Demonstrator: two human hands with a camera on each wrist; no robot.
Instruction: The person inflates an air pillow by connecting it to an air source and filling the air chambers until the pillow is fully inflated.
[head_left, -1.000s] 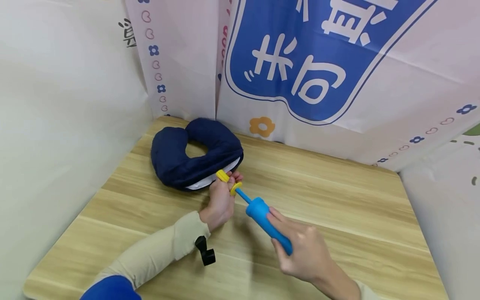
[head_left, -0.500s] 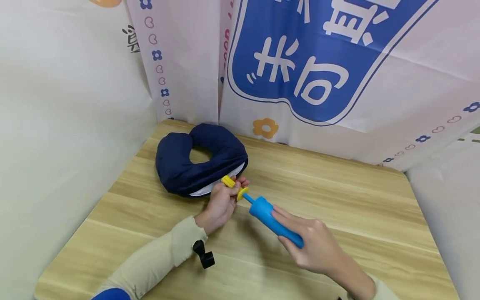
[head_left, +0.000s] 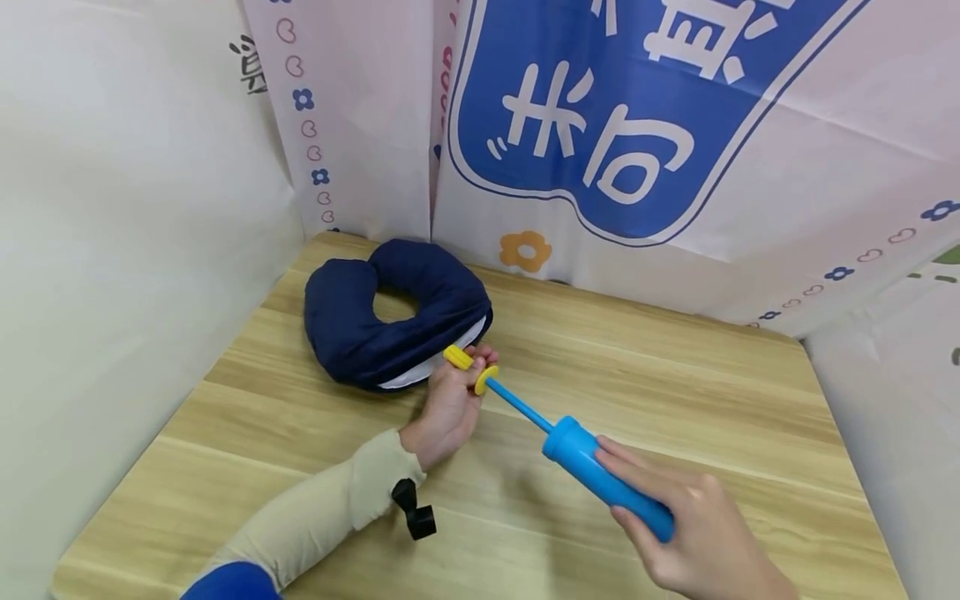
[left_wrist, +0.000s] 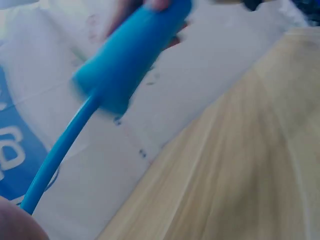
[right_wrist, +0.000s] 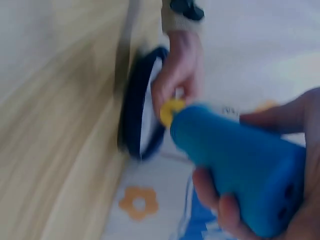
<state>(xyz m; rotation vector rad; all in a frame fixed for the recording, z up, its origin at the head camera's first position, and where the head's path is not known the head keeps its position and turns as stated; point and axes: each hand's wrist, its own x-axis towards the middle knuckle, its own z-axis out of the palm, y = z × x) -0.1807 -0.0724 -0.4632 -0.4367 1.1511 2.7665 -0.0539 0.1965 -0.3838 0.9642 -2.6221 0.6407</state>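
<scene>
A blue hand pump with a yellow end slants across the head view. My left hand grips its yellow end, between the yellow tip and the round yellow flange. My right hand wraps round the blue barrel, which also shows in the right wrist view. Between barrel and flange, a long stretch of the thin blue rod is exposed. Right behind my left hand lies a dark blue U-shaped neck pillow, its front seam open on a white inside.
Everything stands over a wood-grain table. White printed sheets with a large blue sign rise behind it, and pale walls close both sides. A black mount sticks out from my left sleeve.
The barrel first slid closer to the flange. Now my right hand has drawn it back toward the lower right, baring more rod. My left hand keeps its grip; the pillow stays put.
</scene>
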